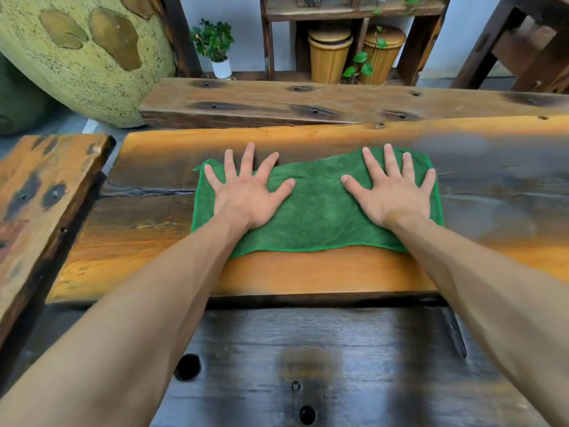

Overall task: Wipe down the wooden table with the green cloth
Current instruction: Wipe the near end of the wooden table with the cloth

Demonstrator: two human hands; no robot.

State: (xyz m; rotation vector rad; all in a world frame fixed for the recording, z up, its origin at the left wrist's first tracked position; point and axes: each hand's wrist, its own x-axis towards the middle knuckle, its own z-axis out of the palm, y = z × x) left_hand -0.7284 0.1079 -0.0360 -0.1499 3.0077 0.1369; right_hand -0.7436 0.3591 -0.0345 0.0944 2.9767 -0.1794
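Seeing left hand (246,195), right hand (392,195) pressing flat rectangular green cloth (317,211) on orange-brown plank tabletop (308,272); fingers (248,158) splayed, gripping nothing; bare wood lying each side.

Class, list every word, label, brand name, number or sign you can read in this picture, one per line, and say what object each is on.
None: no readable text appears anywhere.
The green cloth under the left hand and right hand bears no label.
The wooden table, the white plant pot and the two lidded bamboo bins are unmarked.

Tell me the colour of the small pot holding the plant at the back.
White pot, seen in the head view, the only one.
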